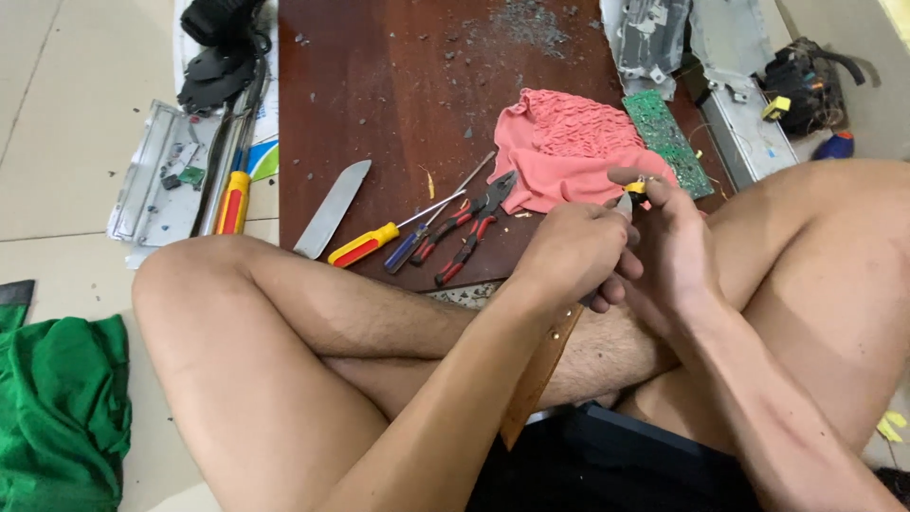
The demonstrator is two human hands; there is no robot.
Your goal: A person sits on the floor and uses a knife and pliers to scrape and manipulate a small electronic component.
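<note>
1. Landmark: the dark wooden board point(398, 104) lying on the floor ahead of the person's crossed legs. Off its left edge sit a green cloth point(62, 408), a clear plastic tray point(156, 175) and a yellow-handled tool point(232, 201).
2. On the board's near left part lies a bare knife blade point(332, 209), its long axis running from near-left to far-right, tip towards the far side.
3. Just right of the blade, a yellow-and-red screwdriver point(379, 239), a blue-handled screwdriver point(417, 242) and red-handled pliers point(464, 228) lie untouched, all slanting the same way, working ends towards the board's far right.
4. The left hand point(573, 256), over the board's near edge, is closed in a fist around a small metal tool point(624, 204); its long axis stands nearly upright, tip pointing up and away towards the pink cloth point(569, 142) on the board.
5. The right hand point(673, 246), touching the left, has fingers curled, thumb and forefinger pinching a small yellow part point(637, 187) at the tool's tip. The part is too small to tell its heading.
6. A green circuit board point(668, 142) lies at the board's right edge, long axis running far-left to near-right.
7. Judged from this, work on the yellow part is under way: grey debris point(521, 24) on the board's far side suggests earlier stripping is done, while the part remains gripped, so it is unfinished.
</note>
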